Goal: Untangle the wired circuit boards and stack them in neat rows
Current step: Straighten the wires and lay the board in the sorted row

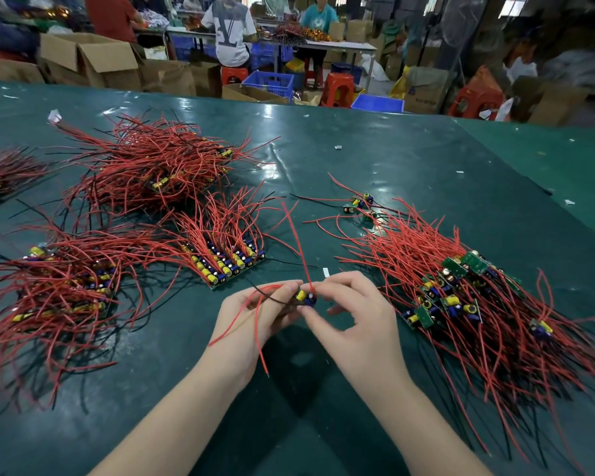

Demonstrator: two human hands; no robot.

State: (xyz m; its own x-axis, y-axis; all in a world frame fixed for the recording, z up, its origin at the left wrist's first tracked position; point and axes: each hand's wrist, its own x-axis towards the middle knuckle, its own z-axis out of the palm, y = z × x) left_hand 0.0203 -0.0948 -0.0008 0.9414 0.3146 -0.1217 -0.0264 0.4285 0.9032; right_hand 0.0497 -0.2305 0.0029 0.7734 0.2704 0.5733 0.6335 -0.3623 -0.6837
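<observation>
Sorting wired circuit boards on a green table (392, 159), one board in hand

Largest first: the tangled heap (468, 304) at 3 o'clock lies loose and crossed, evidently the unsorted supply; the finished stacks at 9 (59, 286) and 11 o'clock (152, 166) lie well apart from it, probably to keep sorted from unsorted; the neat row (227, 266) at 10 o'clock stands on edge with wires fanned away, seemingly the stack now being built. At centre, both hands grip one small board (305, 297): left hand (255, 321) curled round its lower side and trailing leads, right hand (354, 314) pinching it from the right, one red wire (298, 245) rising toward 12 o'clock, likely being straightened. The board shows a yellow and a blue component
</observation>
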